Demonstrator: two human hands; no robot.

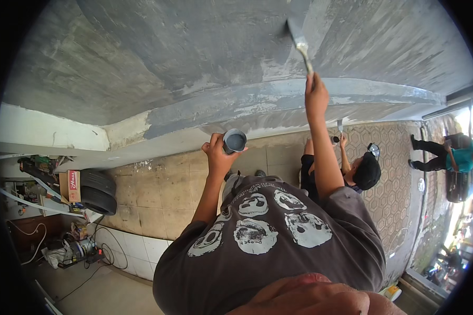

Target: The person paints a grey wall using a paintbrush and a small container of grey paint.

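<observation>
A: What is the person wearing?
B: They're wearing a dark grey short-sleeved T-shirt (268, 262), filling the lower middle of the frame. Pale, round skull-like prints (255, 236) are running across its chest.

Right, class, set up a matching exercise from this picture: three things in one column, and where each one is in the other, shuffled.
Things:
1. paintbrush
2. small can
3. black tyre

Places:
A. in the left hand
B. far left, beside a cardboard box
C. in the right hand, tip against the grey surface

Pairs: 1-C, 2-A, 3-B
</observation>
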